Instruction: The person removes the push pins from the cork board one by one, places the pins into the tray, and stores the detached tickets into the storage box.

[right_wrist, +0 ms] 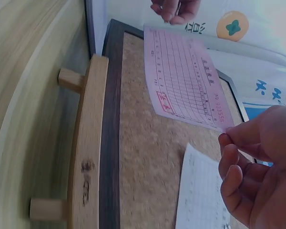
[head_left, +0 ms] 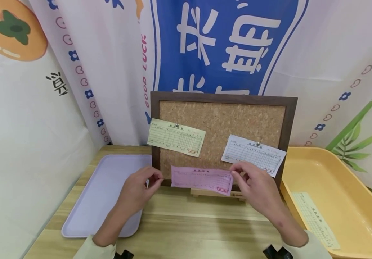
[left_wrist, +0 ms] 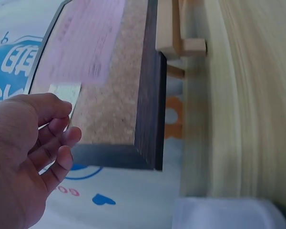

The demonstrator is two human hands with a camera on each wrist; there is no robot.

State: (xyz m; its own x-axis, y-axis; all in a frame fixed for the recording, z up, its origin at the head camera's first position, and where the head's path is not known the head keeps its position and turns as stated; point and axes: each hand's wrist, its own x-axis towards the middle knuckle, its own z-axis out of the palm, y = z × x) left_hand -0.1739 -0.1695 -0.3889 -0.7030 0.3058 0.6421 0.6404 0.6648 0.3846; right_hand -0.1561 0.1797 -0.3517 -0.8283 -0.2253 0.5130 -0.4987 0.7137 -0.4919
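Note:
My right hand [head_left: 255, 185] pinches the upper right corner of a pink printed receipt slip [head_left: 198, 180] between thumb and index finger. The slip hangs in front of the lower part of a dark-framed cork board [head_left: 218, 117]. My left hand [head_left: 140, 187] is just left of the slip, apart from its edge, with loosely bent fingers; no held thing shows in the left wrist view. On the board, a green slip [head_left: 176, 138] hangs at left and a white slip [head_left: 249, 153] at right, each under a small metal clip or pin.
The board leans on a small wooden stand [head_left: 198, 192] on the wooden table [head_left: 186, 230]. A lavender tray [head_left: 92, 201] lies at left. At right stands a yellow tray [head_left: 351, 201] with another green slip [head_left: 315, 219] in it. A printed curtain [head_left: 121, 72] hangs behind.

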